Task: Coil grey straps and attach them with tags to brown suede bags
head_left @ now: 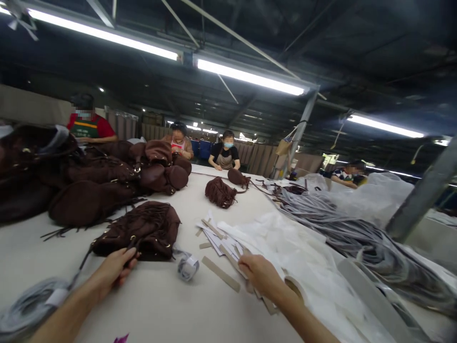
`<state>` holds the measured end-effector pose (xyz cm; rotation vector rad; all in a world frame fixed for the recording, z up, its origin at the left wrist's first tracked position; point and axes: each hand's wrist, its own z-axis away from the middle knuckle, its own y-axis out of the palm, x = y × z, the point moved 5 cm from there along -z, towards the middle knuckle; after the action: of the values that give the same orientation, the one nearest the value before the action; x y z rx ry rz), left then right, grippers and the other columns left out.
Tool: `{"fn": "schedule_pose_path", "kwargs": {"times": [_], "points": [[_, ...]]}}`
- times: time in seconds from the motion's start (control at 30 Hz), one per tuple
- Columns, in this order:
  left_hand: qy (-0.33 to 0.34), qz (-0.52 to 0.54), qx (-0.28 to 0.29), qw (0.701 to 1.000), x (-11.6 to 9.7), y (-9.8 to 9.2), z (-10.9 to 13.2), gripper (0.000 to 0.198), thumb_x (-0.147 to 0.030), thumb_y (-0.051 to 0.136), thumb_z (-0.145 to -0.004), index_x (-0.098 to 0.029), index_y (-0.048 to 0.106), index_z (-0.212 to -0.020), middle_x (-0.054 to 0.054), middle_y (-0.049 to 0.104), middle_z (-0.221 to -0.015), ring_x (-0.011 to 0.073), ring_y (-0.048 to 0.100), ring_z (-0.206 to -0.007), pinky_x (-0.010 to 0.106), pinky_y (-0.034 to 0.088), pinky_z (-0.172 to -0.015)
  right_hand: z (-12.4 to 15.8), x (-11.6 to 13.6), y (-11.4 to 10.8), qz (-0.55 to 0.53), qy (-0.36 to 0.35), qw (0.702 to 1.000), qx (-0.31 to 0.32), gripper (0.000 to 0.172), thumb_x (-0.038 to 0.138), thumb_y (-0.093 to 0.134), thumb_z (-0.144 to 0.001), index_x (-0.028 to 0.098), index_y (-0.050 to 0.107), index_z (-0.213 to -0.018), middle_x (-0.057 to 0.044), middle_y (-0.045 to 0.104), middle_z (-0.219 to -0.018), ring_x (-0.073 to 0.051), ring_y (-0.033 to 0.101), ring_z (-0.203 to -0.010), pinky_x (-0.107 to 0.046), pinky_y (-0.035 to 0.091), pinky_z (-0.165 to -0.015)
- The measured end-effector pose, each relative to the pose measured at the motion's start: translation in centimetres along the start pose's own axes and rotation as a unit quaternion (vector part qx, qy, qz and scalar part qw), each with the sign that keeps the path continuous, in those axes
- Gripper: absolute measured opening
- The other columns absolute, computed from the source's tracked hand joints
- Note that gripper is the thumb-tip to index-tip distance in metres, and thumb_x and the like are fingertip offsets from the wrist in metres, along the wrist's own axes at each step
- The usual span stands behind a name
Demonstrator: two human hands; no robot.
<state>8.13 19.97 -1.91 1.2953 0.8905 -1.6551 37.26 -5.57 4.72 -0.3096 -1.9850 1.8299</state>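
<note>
I remotely watch my left hand (119, 267) pinch the near edge of the dark-brown fringed drawstring bag (148, 226) on the white table (160, 309). Right of the bag, my right hand (260, 275) curls at beige strips (221, 274); I can't tell whether it grips any. A small grey coil (187, 267) lies beside the bag.

Left fingers (123, 274), right fingers (249, 265) curled
</note>
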Motion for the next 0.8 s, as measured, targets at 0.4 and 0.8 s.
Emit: {"fn": "schedule_pose_path", "kwargs": {"times": [0.4, 0.8], "points": [[-0.01, 0.019, 0.057, 0.998, 1.0, -0.3, -0.6, 0.056, -0.065, 0.063, -0.054, -0.018, 0.049, -0.08, -0.009, 0.043, -0.053, 0.0028, 0.023, -0.036, 0.017, 0.016, -0.035, -5.2, 0.3, 4.8, 0.111, 0.026, 0.993, 0.026, 0.025, 0.012, 0.046, -0.087, 0.015, 0.068, -0.097, -0.014, 0.068, -0.105, -0.027, 0.064, -0.098, -0.032, 0.043, -0.074], [-0.008, 0.007, 0.076, 0.997, -0.4, 0.1, 0.1, 0.062, -0.069, 0.064, -0.049, -0.017, 0.046, -0.078, -0.011, 0.038, -0.049, 0.0019, 0.019, -0.036, 0.015, 0.012, -0.034, -4.2, 0.9, 3.1, 0.028, 0.034, 0.999, -0.025, 0.024, 0.017, 0.046, -0.088, 0.018, 0.069, -0.097, -0.012, 0.068, -0.105, -0.024, 0.063, -0.097, -0.029, 0.043, -0.077]]}}
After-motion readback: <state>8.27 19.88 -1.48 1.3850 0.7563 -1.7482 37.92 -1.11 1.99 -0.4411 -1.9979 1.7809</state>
